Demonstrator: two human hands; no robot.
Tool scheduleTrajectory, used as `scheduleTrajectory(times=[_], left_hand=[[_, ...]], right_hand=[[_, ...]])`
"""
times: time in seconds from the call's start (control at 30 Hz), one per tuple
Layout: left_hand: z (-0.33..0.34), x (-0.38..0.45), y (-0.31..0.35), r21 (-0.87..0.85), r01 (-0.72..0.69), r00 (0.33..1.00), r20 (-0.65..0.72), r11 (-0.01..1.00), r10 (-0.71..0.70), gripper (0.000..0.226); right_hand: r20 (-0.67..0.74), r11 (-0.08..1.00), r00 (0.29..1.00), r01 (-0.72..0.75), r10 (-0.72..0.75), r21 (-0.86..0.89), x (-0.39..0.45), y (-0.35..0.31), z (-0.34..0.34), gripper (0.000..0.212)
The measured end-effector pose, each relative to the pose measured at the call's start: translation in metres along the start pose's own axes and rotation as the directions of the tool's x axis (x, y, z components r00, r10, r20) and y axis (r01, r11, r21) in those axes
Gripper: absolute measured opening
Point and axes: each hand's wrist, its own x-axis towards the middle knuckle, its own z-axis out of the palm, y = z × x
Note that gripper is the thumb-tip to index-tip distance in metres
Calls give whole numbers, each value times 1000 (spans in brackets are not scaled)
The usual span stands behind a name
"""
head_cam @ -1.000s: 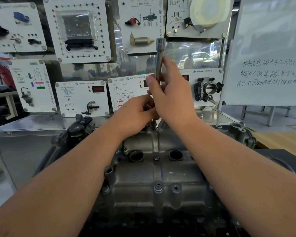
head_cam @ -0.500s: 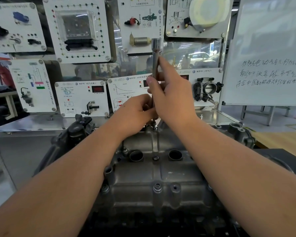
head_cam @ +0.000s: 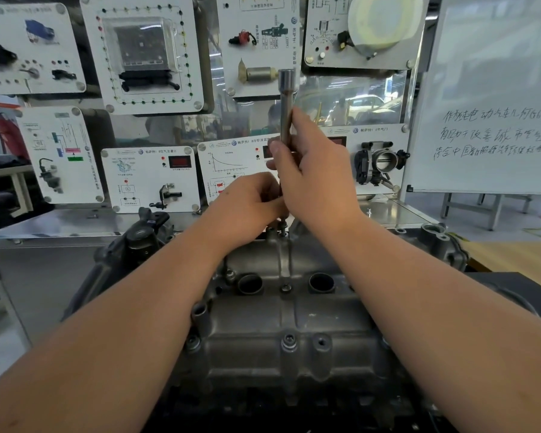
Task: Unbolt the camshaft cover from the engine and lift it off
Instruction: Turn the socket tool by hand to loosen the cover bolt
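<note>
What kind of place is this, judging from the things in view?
Probably an automotive training workshop or classroom. Display boards with mounted car parts, such as a throttle body, fill the wall; a handwritten whiteboard stands right; an engine sits on the bench.

Both forearms reach forward; right hand (head_cam: 317, 176) grips an upright shaft, left hand (head_cam: 247, 203) curled, pinching at its base.

Right hand (head_cam: 317, 179): grips an upright socket extension (head_cam: 286, 107), thumb and fingers round its shaft.
Left hand (head_cam: 250, 203): fingers curled at the tool's lower end.
Camshaft cover (head_cam: 281, 323): grey, beneath both forearms, on the engine.
Whiteboard (head_cam: 494, 98): right, handwritten.
</note>
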Motion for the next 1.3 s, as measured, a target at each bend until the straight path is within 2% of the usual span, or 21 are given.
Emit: scheduleTrajectory(times=[0.07, 0.13, 0.23, 0.37, 0.5, 0.7, 0.8, 1.03, 1.2, 1.3], left_hand=[[1, -1, -1, -2, -18, 1000, 14, 1000, 18, 28], [1, -2, 0, 14, -46, 999, 23, 999, 46, 21], [0, -2, 1, 37, -46, 999, 6, 998, 46, 27], [0, -1, 1, 18, -36, 999, -18, 999, 37, 37], [2, -1, -1, 5, -20, 1000, 14, 1000, 20, 32], [-1, -1, 0, 52, -34, 999, -4, 998, 35, 33], [0, 0, -1, 36, -30, 999, -17, 999, 30, 37], [-1, -1, -1, 39, -47, 999, 12, 998, 47, 18], [0, 0, -1, 36, -41, 999, -34, 999, 42, 32], [1, 0, -3, 31, -33, 999, 1, 999, 33, 24]], right_hand=[[7, 1000, 1000, -8, 8, -6, 1, 1, 1, 45], [2, 1000, 1000, -14, 14, 26, 0, 1, 1, 53], [-17, 999, 1000, -2, 3, 36, -2, -1, 0, 62], [24, 1000, 1000, 17, -16, -15, -1, 0, 0, 47], [61, 999, 998, -5, 7, -31, 0, 1, 0, 40], [-6, 998, 998, 57, -57, -37, -2, -1, -1, 59], [8, 997, 998, 67, -66, -49, -1, 0, 0, 54], [16, 999, 999, 41, -41, -30, -1, -1, -1, 51], [73, 988, 995, 81, -72, -131, -1, -3, -2, 27], [98, 992, 994, 57, -46, -111, 0, -4, -2, 38]])
